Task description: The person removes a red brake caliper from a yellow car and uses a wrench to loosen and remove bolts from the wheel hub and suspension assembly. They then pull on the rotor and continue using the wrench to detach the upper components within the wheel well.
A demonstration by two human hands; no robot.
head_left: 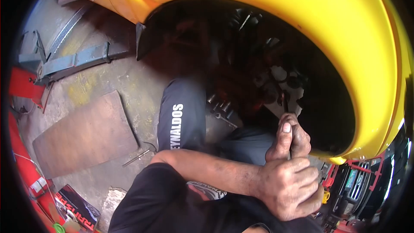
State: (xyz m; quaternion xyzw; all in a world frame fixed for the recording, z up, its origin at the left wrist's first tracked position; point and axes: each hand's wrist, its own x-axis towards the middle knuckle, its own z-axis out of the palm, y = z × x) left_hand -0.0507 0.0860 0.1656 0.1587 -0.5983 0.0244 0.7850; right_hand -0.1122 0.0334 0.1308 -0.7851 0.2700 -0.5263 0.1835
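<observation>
Dark slim tool (pixel 286 105), right of centre in the frame, gripped in both hands, tip pointing up into the shadowed wheel arch (pixel 338 112). Right hand (pixel 297 140) closed snugly on the shaft, thumb pressed alongside curled fingers. Left hand (pixel 291 185) just below, wrapped in a full fist around the lower end, that end hidden inside. Within the arch, metal parts (pixel 279 74) in deep shade, mostly too dark to tell apart. Around the arch, across the top and right, a glossy yellow body panel (pixel 310 4). Near frame centre, beside a lettered trouser leg (pixel 183 97), a spanner (pixel 225 120) and short metal cylinders (pixel 220 103). At left, a flat brown board (pixel 86 133) on the floor (pixel 144 86). At lower left, a printed package (pixel 77 207), contents hidden.
</observation>
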